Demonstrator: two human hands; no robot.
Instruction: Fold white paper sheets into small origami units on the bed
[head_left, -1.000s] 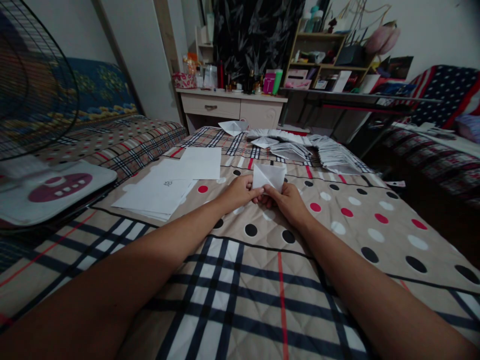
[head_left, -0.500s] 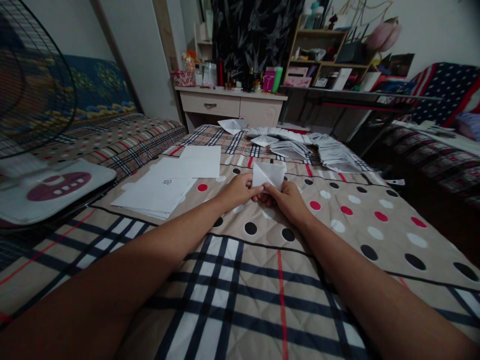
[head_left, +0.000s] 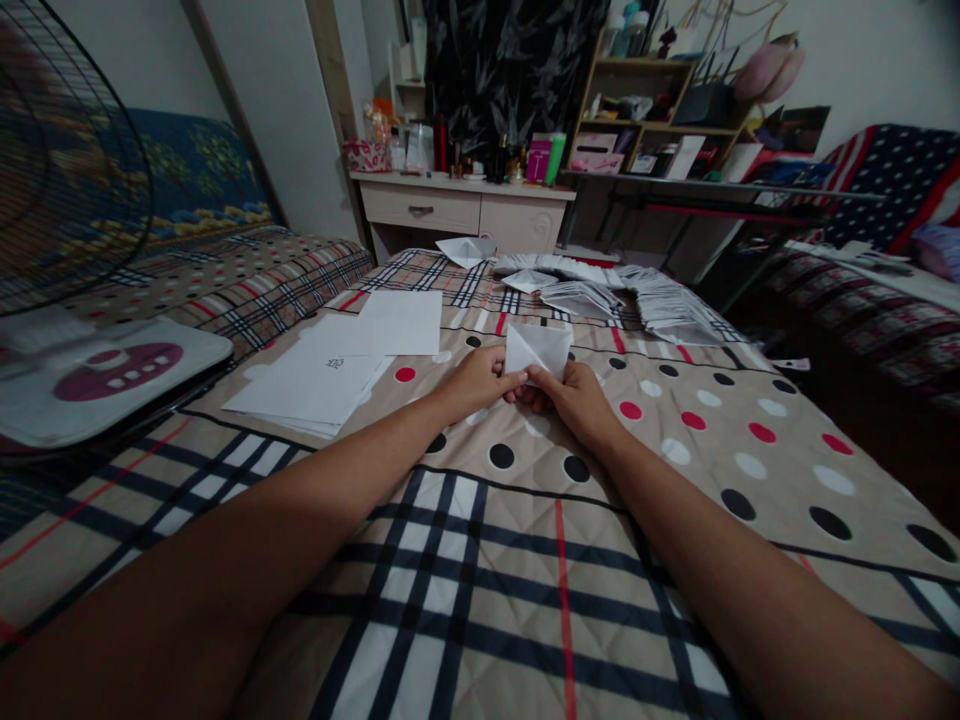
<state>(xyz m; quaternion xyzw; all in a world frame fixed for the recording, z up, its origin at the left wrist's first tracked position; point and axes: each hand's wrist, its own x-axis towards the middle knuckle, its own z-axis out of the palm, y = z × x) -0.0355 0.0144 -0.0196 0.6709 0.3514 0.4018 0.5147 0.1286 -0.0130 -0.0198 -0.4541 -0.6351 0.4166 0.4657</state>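
Both my arms reach forward over a quilted bedspread (head_left: 480, 560) with plaid stripes and dots. My left hand (head_left: 476, 381) and my right hand (head_left: 574, 397) meet at the middle and pinch the lower edge of a folded white paper piece (head_left: 538, 349), which stands up between them. Fingers of both hands are closed on its bottom corners. A loose pile of flat white paper sheets (head_left: 330, 370) lies to the left of my left hand.
Several folded white paper pieces (head_left: 600, 290) lie in rows at the far end of the bed. A fan with its white base (head_left: 97, 380) stands at the left. A dresser (head_left: 465, 210) and cluttered shelves (head_left: 645, 110) line the back wall.
The view shifted slightly between a second ago and now; my hands keep the same hold on the folded paper, with only small finger movement.
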